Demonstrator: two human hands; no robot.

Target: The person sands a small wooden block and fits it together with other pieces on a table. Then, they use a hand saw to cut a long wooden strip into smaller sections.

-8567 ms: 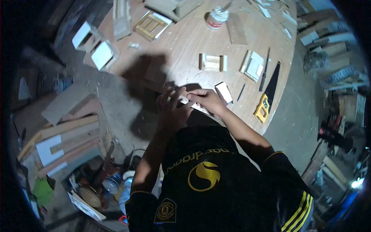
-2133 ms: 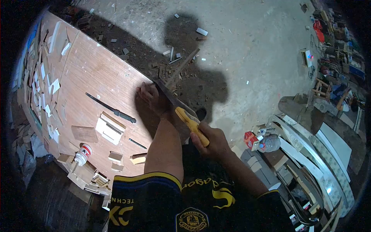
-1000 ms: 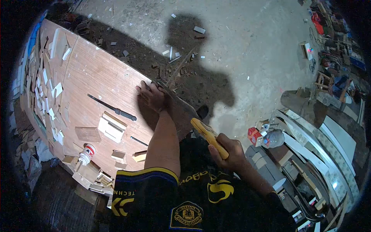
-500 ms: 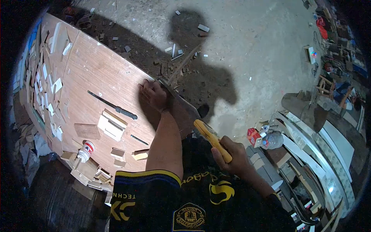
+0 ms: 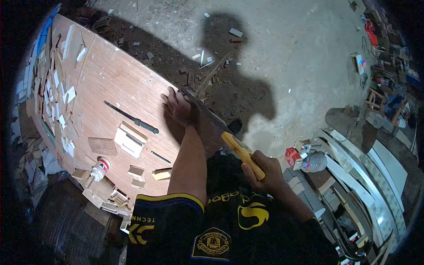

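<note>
My right hand [image 5: 267, 172] is closed round the yellow handle [image 5: 243, 154] of a hand saw. The saw's dark blade [image 5: 207, 112] runs up and left from the handle along the edge of the wooden table [image 5: 119, 75]. Near that edge, beside the blade's far end, my left hand [image 5: 178, 106] presses down with bent fingers slightly apart. Whether a piece lies under it cannot be made out. On the tabletop to its left lie a dark long tool [image 5: 132, 119], a thin dark rod [image 5: 160, 157] and a pale slotted wooden piece [image 5: 130, 140].
A white and red bottle [image 5: 100, 168] stands at the table's lower left, near small wooden pieces [image 5: 137, 176]. Offcuts [image 5: 57, 101] litter the far left. Right of me are a clear plastic jug [image 5: 314, 162], a red box [image 5: 292, 157] and long pale panels [image 5: 353, 176].
The saw handle has shifted slightly down, and more of the blade shows beside the table edge. My left hand stays at the edge, its fingers a little less curled. The view has moved slightly.
</note>
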